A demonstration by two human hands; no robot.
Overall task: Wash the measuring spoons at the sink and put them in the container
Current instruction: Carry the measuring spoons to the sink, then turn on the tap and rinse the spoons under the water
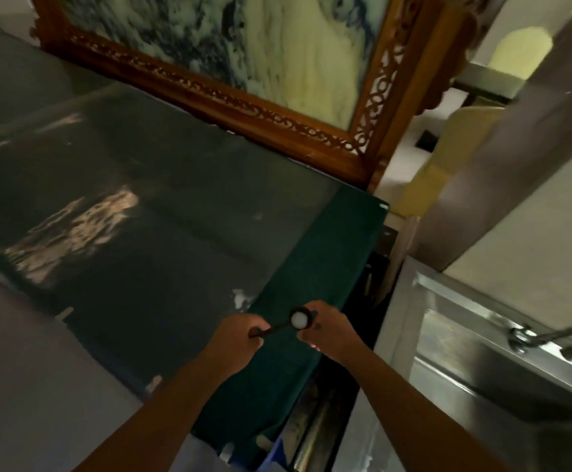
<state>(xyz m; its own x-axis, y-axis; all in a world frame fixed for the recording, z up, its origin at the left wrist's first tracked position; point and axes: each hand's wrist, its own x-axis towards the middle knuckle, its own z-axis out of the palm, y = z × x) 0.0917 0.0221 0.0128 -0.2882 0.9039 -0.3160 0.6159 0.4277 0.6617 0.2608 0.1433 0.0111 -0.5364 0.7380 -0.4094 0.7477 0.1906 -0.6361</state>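
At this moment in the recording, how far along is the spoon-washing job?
Nothing looks finished. Both hands hold a dark measuring spoon above the green-edged glass table: left hand on the handle, right hand at the bowl, which holds something white. The steel sink lies to the right, unused. Washing and storing remain; no container is identifiable.

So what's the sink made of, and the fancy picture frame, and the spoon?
The sink looks like stainless steel: silvery grey with bright streaky reflections. The picture frame looks like carved wood, reddish brown with cut-out patterns, possibly varnished. The measuring spoon, held by the left hand and right hand, is dark with a whitish bowl, maybe plastic or metal; it is too blurry to tell.
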